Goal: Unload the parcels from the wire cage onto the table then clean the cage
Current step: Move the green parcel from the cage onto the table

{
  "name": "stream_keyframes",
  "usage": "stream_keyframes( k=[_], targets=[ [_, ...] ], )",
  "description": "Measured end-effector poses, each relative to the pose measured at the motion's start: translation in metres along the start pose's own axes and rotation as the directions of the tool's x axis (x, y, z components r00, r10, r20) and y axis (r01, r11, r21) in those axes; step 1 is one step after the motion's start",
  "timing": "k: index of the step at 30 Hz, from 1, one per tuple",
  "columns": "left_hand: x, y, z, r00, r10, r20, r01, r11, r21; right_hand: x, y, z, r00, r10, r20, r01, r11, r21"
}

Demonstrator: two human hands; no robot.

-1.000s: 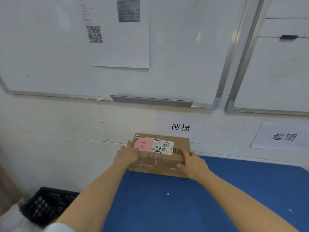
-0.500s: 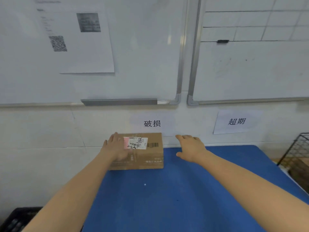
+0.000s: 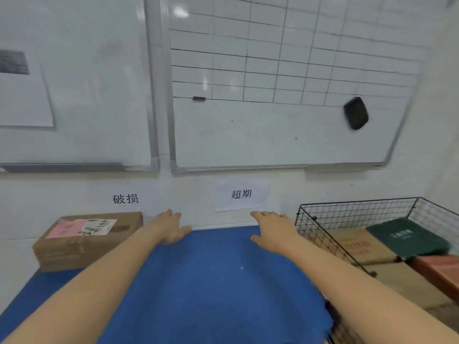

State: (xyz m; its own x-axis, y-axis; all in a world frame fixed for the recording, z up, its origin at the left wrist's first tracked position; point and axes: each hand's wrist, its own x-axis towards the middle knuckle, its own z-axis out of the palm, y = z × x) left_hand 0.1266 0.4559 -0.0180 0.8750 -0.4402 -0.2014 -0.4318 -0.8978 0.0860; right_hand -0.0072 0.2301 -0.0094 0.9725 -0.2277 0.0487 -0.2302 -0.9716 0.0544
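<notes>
Cardboard parcel [image 3: 87, 240] on blue table [image 3: 211, 281], far left | left hand [image 3: 169, 229] released, fingers extended | right hand [image 3: 273, 230] released, outstretched beside wire cage [image 3: 347, 214]

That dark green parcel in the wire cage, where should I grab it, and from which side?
Probably from above, through the open top of the wire cage: the dark green parcel lies flat on a cardboard box, wire walls around it. Grip its two opposite edges.
</notes>
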Motion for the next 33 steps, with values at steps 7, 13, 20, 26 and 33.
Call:
stream_keyframes(
  k=[7,13,20,26,33],
  targets=[
    [-0.031,0.198,0.001,0.988,0.151,-0.006,-0.151,0.987,-0.051,-0.091,0.158,-0.013,0.995,0.101,-0.014,-0.101,0.995,0.004],
    [-0.038,0.327,-0.004,0.954,0.298,-0.035,-0.299,0.953,-0.045,-0.141,0.263,-0.023,0.978,0.201,-0.046,-0.199,0.979,0.043],
    [0.0,0.449,0.011,0.906,0.423,-0.002,-0.423,0.906,-0.006,-0.156,0.37,-0.009,0.945,0.323,-0.041,-0.322,0.946,0.026],
    [0.053,0.539,0.024,0.889,0.457,0.031,-0.458,0.889,0.024,-0.134,0.456,0.004,0.922,0.384,-0.044,-0.383,0.923,0.022],
    [0.114,0.605,0.041,0.898,0.43,0.091,-0.433,0.902,0.011,-0.095,0.531,0.028,0.911,0.411,0.023,-0.411,0.912,0.0]
  ],
)
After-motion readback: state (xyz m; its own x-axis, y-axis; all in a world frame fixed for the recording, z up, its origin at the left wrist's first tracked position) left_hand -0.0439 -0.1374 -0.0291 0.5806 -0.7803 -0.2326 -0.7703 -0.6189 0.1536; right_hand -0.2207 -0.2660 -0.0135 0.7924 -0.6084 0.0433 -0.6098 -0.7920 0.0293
